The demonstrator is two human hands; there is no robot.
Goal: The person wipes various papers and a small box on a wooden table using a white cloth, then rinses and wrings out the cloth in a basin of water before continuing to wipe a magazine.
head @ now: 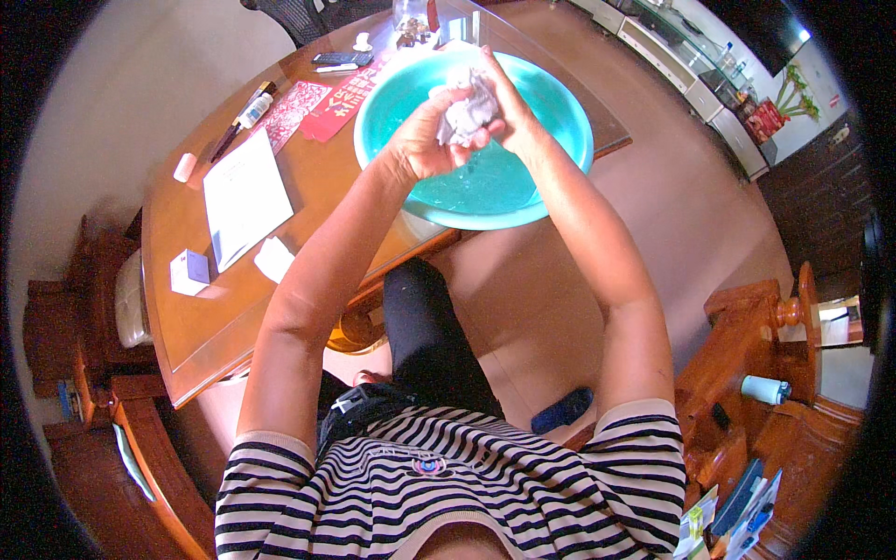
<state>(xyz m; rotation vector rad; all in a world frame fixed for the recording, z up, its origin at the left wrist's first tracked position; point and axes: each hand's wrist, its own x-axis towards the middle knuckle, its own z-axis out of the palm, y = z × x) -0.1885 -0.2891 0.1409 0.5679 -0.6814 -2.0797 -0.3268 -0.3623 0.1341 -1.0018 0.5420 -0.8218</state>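
Observation:
A wet, crumpled whitish cloth (pixel 470 112) is squeezed between my two hands above a turquoise plastic basin (pixel 476 215). My left hand (pixel 432 136) grips it from the left side, thumb across the top and fingers curled beneath. On the right, my right hand (pixel 514 108) presses against the cloth with its fingers stretched upward. Water lies in the basin, and small drops show below the cloth. The basin rests on a wooden table (pixel 329 231) near its right end.
White paper sheets (pixel 246 199), a small box (pixel 189 271), a crumpled tissue (pixel 274 259), a small bottle (pixel 255 110), red paper cutouts (pixel 297 108) and a remote control (pixel 343 59) lie left of the basin. A glass container (pixel 414 28) stands behind it.

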